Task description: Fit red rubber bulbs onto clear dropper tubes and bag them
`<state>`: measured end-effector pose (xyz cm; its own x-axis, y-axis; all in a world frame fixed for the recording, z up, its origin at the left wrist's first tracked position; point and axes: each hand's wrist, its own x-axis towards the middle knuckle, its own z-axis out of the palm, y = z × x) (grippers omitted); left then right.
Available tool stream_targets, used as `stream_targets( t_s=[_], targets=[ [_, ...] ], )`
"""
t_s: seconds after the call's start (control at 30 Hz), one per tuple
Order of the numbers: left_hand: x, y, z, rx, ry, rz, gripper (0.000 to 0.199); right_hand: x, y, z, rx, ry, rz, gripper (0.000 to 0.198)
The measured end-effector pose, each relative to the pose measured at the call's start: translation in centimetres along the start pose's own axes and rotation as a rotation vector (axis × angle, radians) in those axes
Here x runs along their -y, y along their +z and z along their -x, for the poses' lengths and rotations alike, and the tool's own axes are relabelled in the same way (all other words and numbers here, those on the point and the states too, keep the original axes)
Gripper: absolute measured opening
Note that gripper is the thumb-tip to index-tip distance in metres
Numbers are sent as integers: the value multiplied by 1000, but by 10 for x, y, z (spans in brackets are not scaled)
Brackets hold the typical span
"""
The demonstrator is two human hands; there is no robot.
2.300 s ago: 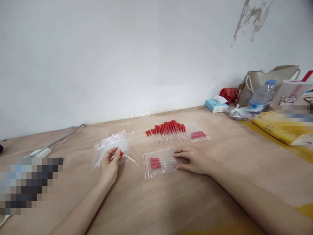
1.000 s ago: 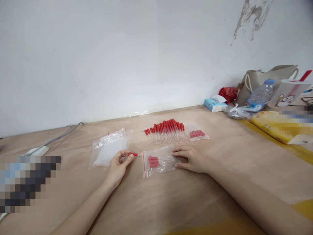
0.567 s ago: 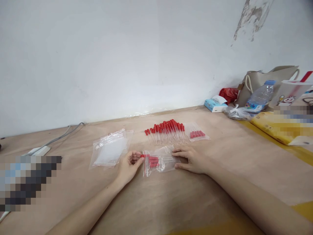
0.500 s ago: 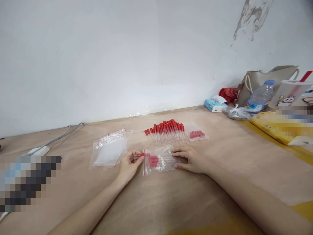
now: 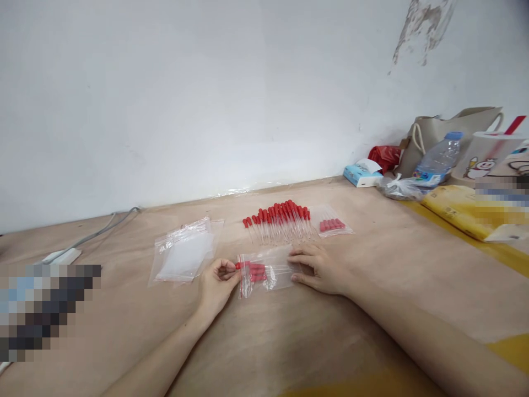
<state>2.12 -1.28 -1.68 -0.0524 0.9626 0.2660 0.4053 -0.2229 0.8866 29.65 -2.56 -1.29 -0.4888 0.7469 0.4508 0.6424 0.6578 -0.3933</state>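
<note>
A clear zip bag (image 5: 273, 284) lies flat between my hands, with several red-bulbed droppers (image 5: 258, 272) inside, their thin clear stems pointing right. At its left mouth, my left hand (image 5: 217, 285) pinches the red bulb of another dropper (image 5: 238, 266), most of which is inside the bag. My right hand (image 5: 321, 269) holds the bag's right end with thumb and fingers. Just beyond lies a pile of red-bulbed droppers (image 5: 285, 215). Beside it on the right is a second zip bag (image 5: 339, 231) with droppers in it. Flat clear bags (image 5: 184, 256) are stacked left of my left hand.
Brown paper covers the table (image 5: 256, 336), against a white wall. At the far right are a tissue pack (image 5: 363, 175), plastic bottle (image 5: 440, 157), cup (image 5: 481, 157), tote bag (image 5: 407, 157) and yellow package (image 5: 458, 212). A cable (image 5: 97, 231) runs along the left.
The dropper in my left hand sits slightly lower, more in line with the others in the bag. The bag still lies between both hands; the whole view has shifted slightly.
</note>
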Motion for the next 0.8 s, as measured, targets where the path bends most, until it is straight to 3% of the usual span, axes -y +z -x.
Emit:
stream_targets(
  t_s=[0.2, 0.47, 0.67, 0.8],
  targets=[
    [-6, -8, 6, 0, 193, -428, 17, -2, 2, 0, 34, 5, -24, 34],
    [-2, -6, 5, 208, 270, -510, 25, -4, 2, 0, 35, 0, -37, 34],
    [-5, -7, 4, 135, 177, -517, 17, -3, 3, 1, 36, 15, -39, 39],
    [-6, -8, 4, 190, 225, -526, 24, -3, 2, 0, 39, 8, -43, 40]
  ],
)
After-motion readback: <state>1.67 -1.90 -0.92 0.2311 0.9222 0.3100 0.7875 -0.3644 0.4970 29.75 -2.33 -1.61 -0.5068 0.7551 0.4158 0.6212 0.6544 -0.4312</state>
